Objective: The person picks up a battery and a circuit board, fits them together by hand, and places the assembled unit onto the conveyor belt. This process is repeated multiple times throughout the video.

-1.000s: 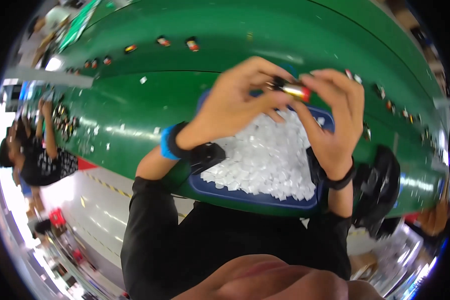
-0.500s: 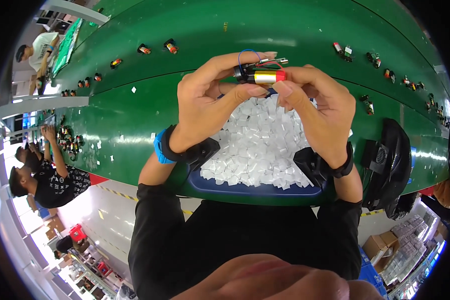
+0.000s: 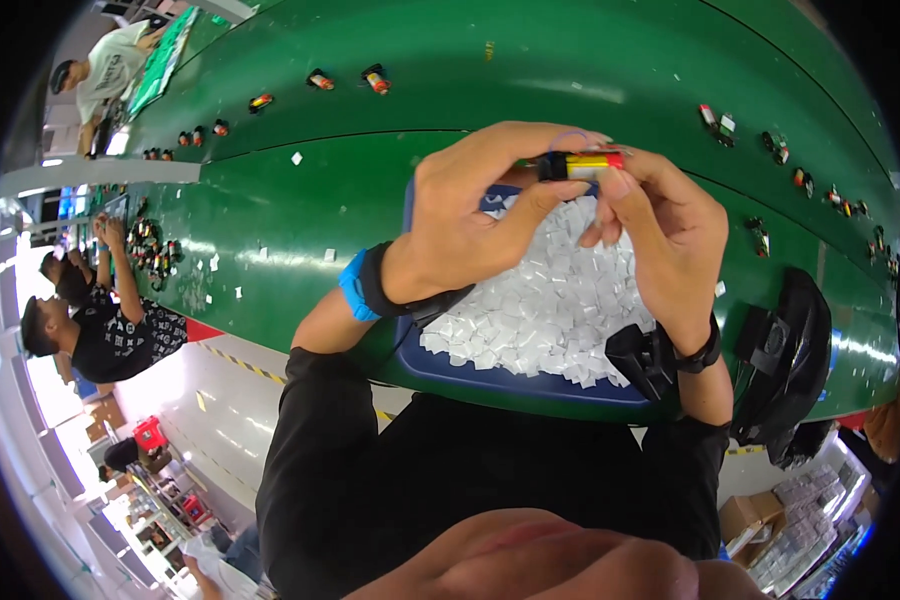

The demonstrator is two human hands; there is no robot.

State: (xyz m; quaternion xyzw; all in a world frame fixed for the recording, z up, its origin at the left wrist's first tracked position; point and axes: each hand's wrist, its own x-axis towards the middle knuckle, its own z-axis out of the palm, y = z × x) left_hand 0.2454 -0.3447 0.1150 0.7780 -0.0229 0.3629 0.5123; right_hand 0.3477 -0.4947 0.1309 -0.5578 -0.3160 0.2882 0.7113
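Observation:
Both hands hold a small battery assembly over the tray. It has a cylindrical cell with a yellow and silver wrap, a red end, a black cap and a thin circuit board with wires along its far side. My left hand is closed on the black cap end, thumb below and fingers above. My right hand pinches the red end between thumb and fingers. Beneath them, a heap of small white square pieces fills a blue tray.
Similar battery assemblies stand along the green table, with others on the right. A black plastic bag and a dark box lie to the right. Co-workers sit at the left; another person is farther back.
The view has shifted, so the table and tray appear farther right and lower. The battery assembly has turned slightly, and its board and wires show less. Both hands still hold it.

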